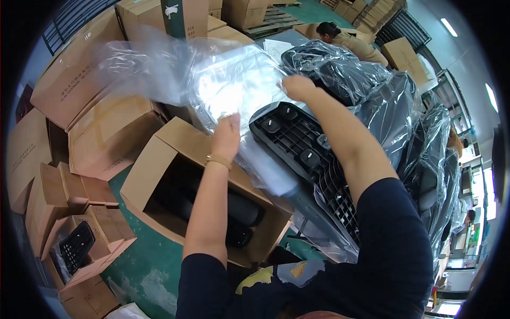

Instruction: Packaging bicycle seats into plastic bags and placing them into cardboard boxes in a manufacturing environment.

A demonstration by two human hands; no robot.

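A large clear plastic bag [234, 74] spreads out in front of me, its far-left end blurred by motion. My left hand [227, 135] is closed on the bag's near edge. At the bag's right side, my right hand [298, 87] is closed in a fist on the plastic. Just below that hand lies a black ribbed plastic panel [297, 133] with round-cornered pads, perhaps a chair part. Its lower end runs down beside my right forearm. More clear film lies under and along its left edge.
An open carton [159, 165] with black padded parts [244, 210] stands below my left forearm. Plastic-wrapped black parts [393, 106] crowd the right side. Stacked cartons [79, 74] line the left; a smaller open carton [95, 260] holds a black part. A person [350, 45] bends over beyond.
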